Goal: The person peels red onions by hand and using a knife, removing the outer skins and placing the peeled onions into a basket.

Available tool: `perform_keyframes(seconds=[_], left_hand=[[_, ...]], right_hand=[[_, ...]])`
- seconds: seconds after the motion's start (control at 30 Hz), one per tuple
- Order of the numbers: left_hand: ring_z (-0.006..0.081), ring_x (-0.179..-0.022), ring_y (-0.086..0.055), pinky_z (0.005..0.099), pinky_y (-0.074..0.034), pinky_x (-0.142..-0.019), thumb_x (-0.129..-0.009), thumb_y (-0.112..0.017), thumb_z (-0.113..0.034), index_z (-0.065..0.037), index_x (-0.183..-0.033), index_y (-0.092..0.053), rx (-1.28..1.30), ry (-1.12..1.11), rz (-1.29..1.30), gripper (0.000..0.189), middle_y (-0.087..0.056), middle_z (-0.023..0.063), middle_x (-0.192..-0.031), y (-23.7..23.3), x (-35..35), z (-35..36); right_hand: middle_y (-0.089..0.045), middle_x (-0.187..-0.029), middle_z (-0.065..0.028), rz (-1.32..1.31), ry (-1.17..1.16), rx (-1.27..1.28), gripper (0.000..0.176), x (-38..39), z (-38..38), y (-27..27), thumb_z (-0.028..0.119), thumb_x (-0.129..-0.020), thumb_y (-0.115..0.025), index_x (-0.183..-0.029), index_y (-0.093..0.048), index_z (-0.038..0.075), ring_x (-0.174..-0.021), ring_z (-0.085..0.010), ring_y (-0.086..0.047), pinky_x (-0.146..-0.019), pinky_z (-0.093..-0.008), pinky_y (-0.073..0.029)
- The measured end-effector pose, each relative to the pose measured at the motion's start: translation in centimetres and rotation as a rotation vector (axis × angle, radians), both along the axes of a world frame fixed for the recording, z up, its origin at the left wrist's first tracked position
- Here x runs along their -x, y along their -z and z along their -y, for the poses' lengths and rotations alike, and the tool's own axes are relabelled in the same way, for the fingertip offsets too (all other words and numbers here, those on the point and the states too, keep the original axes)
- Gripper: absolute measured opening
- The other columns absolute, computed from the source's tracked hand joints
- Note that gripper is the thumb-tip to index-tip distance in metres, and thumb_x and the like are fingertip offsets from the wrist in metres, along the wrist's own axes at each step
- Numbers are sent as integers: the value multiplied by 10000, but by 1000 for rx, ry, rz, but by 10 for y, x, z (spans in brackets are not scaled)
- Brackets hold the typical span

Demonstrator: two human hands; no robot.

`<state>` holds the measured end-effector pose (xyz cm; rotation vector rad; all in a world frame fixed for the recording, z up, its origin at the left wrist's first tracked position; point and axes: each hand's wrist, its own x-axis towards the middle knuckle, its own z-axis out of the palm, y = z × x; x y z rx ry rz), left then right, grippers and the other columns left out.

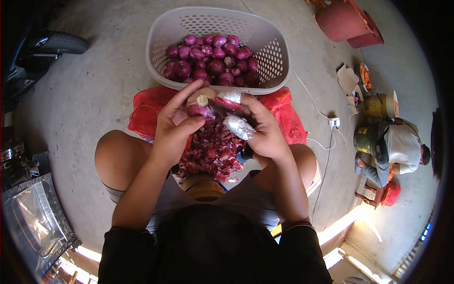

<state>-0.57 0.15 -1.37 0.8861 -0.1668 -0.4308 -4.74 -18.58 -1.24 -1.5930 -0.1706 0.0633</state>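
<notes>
My left hand [171, 130] is closed around a partly peeled red onion [200, 111], its pale root end facing up. At the onion's right side is my right hand [268, 132], with silvery wrapping [239, 128] on the thumb and index finger. A strip of reddish onion skin [229, 102] lies against that index fingertip, and the fingers curl around it. Below both hands sits a heap of dark red onion skins [208, 154], between my knees. Just beyond the hands stands a grey plastic basket [154, 45] holding many peeled red onions [216, 66].
Red mesh sacks [144, 111] lie under the basket's near side. A white power strip [334, 122] with cords rests on the floor at right. Another person [402, 142] sits bent over beside buckets [375, 105]. Red tubs [341, 20] stand far right; a tyre [61, 42] is left.
</notes>
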Motion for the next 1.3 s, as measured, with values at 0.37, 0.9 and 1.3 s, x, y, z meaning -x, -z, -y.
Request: perform_keyframes(seconds=[0.37,0.9,1.3], left_hand=[[201,-1147,-505,333,-419,-971,-750,-596,109,22,-1301,-417,-20,-58,62,586,-491,121,-1267,5,0,0],[161,-1091,-539,338,-482,-888,-926,-519,-212,-83,-1287,-383,211,75,-284,407,-529,66,-1207,4,0,-4],[148,-1057,-548,315,-458,-887,-910,-563,-241,-75,-1275,-400,206,87,-226,433,-544,63,-1187,8,0,-6]], right_hand=[[-601,-1113,-95,47,176,76,360,-7,9,-6,-45,-824,-547,-1181,-533,-4,-1049,-157,-553,-909,-280,-412],[-615,-1094,-160,373,16,488,508,2,1,5,42,-752,-708,-1214,-501,-3,-966,-256,-627,-837,-325,-472],[-630,-1078,-154,383,26,295,459,-2,-2,7,-5,-739,-682,-1177,-546,-8,-980,-246,-626,-855,-321,-466]])
